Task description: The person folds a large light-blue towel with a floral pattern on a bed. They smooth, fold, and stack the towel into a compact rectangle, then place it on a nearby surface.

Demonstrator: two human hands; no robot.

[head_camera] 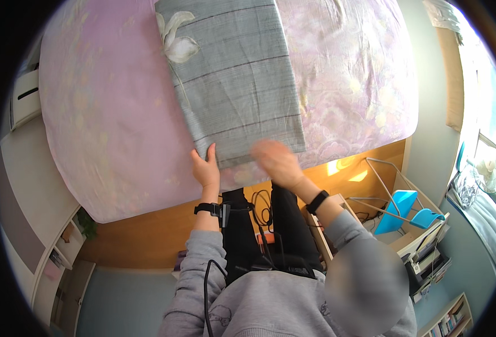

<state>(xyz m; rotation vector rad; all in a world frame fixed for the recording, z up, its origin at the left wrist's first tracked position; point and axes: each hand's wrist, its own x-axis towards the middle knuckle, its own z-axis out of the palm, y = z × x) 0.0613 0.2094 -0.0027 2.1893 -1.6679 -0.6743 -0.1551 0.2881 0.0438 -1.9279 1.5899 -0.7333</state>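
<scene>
A folded grey cloth (239,84) with dark stripes and a white flower print lies lengthwise across a bed with a pink floral sheet (113,113). At the cloth's near left corner is my left hand (206,168), its thumb on top and the cloth's edge between thumb and fingers. My right hand (276,162) is blurred over the near edge of the cloth, towards its right corner. Whether it touches the fabric or how its fingers are set cannot be made out. Both wrists wear black straps.
Against the right wall stands a wooden frame with a blue chair (399,210) on metal legs. A fan (490,168) is by the window. Black cables (262,206) hang before my legs. White cabinets (24,177) line the left, above a wooden floor (134,236).
</scene>
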